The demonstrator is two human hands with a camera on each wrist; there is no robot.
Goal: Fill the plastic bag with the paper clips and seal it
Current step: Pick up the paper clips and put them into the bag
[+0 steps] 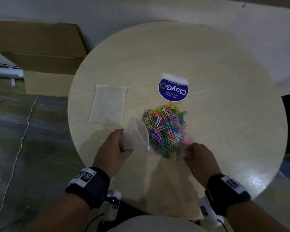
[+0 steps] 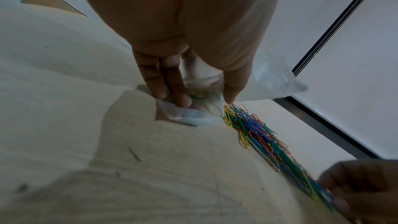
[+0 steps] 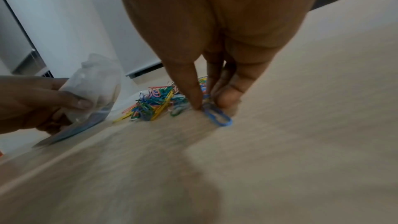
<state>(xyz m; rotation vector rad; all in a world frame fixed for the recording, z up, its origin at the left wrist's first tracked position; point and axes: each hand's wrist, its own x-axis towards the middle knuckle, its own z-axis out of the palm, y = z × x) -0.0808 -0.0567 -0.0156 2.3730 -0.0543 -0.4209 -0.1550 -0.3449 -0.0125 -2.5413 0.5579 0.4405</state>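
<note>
A heap of coloured paper clips (image 1: 164, 128) lies on the round table (image 1: 216, 72), a little nearer me than its middle. My left hand (image 1: 124, 144) grips a clear plastic bag (image 1: 137, 136) at the pile's left edge, its mouth held wide towards the clips. In the left wrist view the left hand (image 2: 204, 100) holds the bag (image 2: 271, 77) down on the table beside the clips (image 2: 254, 125). My right hand (image 1: 187, 148) is at the pile's near right edge. The right wrist view shows the right hand (image 3: 210, 106) pinching a blue paper clip (image 3: 219, 117) between thumb and finger.
A second clear bag (image 1: 107, 104) lies flat on the table's left side. Another small bag (image 1: 174, 79) lies on a round blue sticker (image 1: 173, 91) beyond the pile. A cardboard box (image 1: 40, 56) stands on the floor to the left.
</note>
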